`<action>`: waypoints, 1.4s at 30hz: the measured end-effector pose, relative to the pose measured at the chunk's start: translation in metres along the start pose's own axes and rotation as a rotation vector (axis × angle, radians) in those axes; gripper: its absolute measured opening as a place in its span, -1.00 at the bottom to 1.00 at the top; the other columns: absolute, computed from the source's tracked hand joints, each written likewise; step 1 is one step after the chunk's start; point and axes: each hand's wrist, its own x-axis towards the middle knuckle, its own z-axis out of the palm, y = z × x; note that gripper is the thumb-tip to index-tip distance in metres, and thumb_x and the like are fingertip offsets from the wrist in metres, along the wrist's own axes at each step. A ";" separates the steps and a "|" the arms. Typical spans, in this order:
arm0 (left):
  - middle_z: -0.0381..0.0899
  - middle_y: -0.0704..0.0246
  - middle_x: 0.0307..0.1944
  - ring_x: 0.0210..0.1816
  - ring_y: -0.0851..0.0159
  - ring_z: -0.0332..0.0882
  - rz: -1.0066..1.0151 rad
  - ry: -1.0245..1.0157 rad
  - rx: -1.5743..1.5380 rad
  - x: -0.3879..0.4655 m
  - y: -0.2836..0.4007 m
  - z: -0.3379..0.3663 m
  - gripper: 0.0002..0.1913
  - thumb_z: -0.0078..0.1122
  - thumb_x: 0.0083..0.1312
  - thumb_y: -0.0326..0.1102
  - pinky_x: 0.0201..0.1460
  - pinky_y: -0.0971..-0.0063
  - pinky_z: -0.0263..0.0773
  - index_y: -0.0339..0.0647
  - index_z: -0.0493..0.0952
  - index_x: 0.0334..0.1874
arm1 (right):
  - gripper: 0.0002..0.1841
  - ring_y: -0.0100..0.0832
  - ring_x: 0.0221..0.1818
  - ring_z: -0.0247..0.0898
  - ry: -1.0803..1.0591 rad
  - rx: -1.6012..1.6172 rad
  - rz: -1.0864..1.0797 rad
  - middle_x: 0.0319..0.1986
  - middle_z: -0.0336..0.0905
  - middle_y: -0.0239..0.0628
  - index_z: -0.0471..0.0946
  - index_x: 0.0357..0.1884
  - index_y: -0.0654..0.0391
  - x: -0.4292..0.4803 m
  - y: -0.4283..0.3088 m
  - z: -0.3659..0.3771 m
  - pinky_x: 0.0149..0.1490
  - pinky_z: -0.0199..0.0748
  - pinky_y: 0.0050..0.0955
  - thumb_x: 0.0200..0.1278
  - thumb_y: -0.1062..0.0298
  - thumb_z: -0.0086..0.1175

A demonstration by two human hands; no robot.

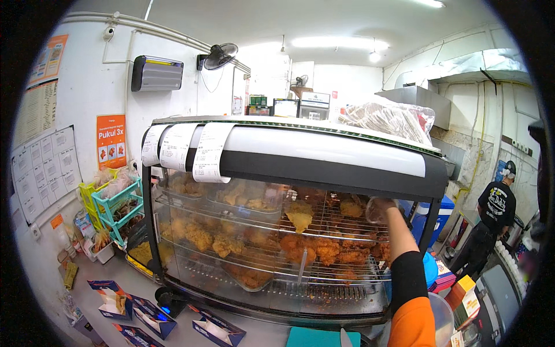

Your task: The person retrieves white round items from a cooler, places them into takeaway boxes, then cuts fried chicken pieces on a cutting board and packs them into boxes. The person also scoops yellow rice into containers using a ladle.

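Observation:
My right hand (380, 210), in a clear plastic glove, reaches through the open right side of a heated display cabinet (321, 162). It is at the level of the upper wire rack (323, 225), close to a piece of fried chicken (352, 208). The fingers are blurred, so whether they hold anything is unclear. Another fried piece (300, 215) lies further left on that rack. Darker fried chicken (327, 250) fills the rack below, with paler pieces (227, 245) behind the glass at left. My left hand is out of view.
Several open printed cartons (151, 316) stand on the steel counter (264, 327). A knife (345, 338) lies on a teal cutting board (310, 338). Paper slips (212, 152) hang from the cabinet's top. Another person (494, 212) stands at right. Teal baskets (119, 208) are at left.

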 end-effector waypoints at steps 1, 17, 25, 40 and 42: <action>0.50 0.19 -0.30 -0.10 0.03 0.42 0.016 0.060 -0.051 0.001 0.002 -0.002 -0.81 0.13 -0.07 -0.29 -0.04 0.12 0.33 -0.23 0.52 -0.44 | -0.38 -0.12 0.34 0.06 -0.020 -0.034 -0.001 0.30 0.14 -0.11 0.26 0.30 0.01 0.000 0.011 -0.001 0.34 0.09 -0.19 0.29 -0.13 -0.22; 0.50 0.00 -0.06 0.02 -0.13 0.42 -0.103 -0.014 -0.302 0.000 0.010 -0.018 -0.77 0.04 0.08 -0.42 0.13 0.12 0.33 -0.31 0.51 -0.22 | -0.24 -0.11 0.42 -0.12 -0.064 -0.238 -0.225 0.41 -0.08 -0.17 0.06 0.41 -0.02 -0.014 0.022 0.000 0.39 -0.05 -0.19 0.25 -0.24 -0.22; 0.51 0.01 -0.08 0.01 -0.10 0.41 -0.242 -0.059 -0.325 -0.007 0.023 -0.029 -0.73 0.07 0.13 -0.36 0.11 0.13 0.30 -0.34 0.51 -0.15 | -0.32 -0.13 0.40 -0.08 -0.057 -0.014 -0.089 0.38 -0.01 -0.11 0.09 0.39 0.00 0.021 0.007 0.037 0.39 -0.04 -0.14 0.29 -0.13 -0.23; 0.50 0.13 -0.28 -0.20 -0.07 0.45 -0.156 0.125 -0.386 0.005 0.045 -0.059 -0.89 0.14 0.12 -0.40 -0.13 0.18 0.39 -0.25 0.48 -0.33 | -0.46 -0.05 0.02 0.41 0.089 -0.170 -0.524 0.02 0.43 0.00 0.32 0.19 0.11 -0.097 0.014 -0.047 0.12 0.37 -0.15 0.14 0.22 0.06; 0.51 0.12 -0.26 -0.18 -0.06 0.46 -0.323 -0.027 -0.367 0.002 0.048 -0.062 -0.86 0.15 0.15 -0.39 -0.10 0.21 0.40 -0.26 0.50 -0.27 | -0.49 -0.09 -0.14 0.48 0.329 0.014 -0.671 -0.16 0.51 -0.07 0.40 0.07 0.12 -0.141 0.015 -0.067 -0.04 0.47 -0.19 0.00 0.28 0.18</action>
